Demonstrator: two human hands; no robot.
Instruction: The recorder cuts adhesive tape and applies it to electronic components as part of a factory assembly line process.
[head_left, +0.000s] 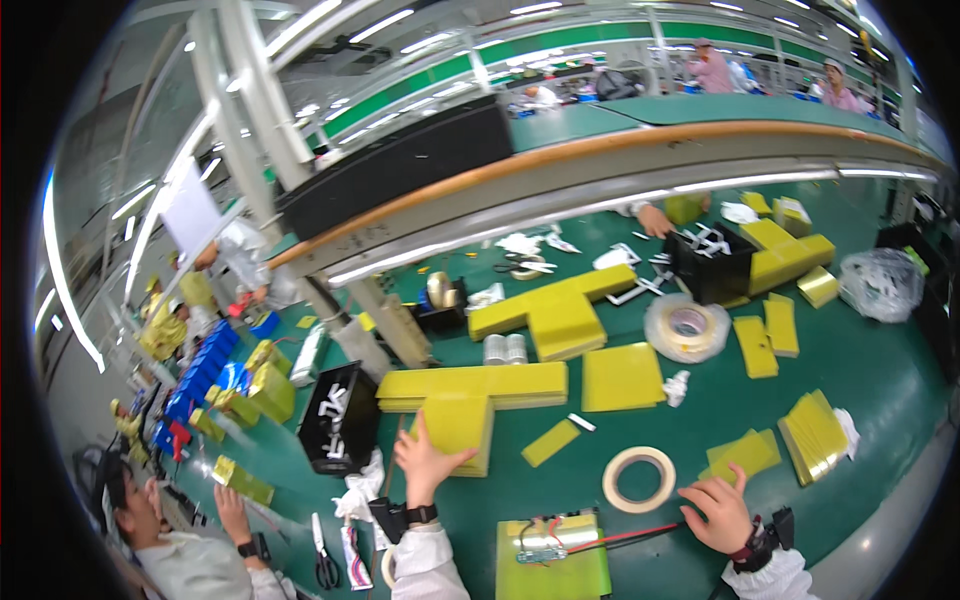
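My left hand (428, 465) has its fingers spread at the lower part of a T-shaped stack of yellow sheets (472, 388); whether it touches them I cannot tell. My right hand (720, 510), fingers apart and slightly bent, is at the near edge of some loose yellow sheets (748, 453). Nothing shows in its grip. Between my forearms lies a yellow-wrapped block (552, 575) with a small circuit board (541, 555) on top. From it, red and black wires (625, 538) run toward my right hand. A tape roll (640, 450) lies flat beyond the block.
Left of my left hand stands a black bin (340, 420) with white pieces. Scissors (325, 555) and a tube (354, 556) lie by my left forearm. A co-worker's hand (232, 512) is at the left. Across the table, another person's hand (655, 221) is near a second black bin (712, 265).
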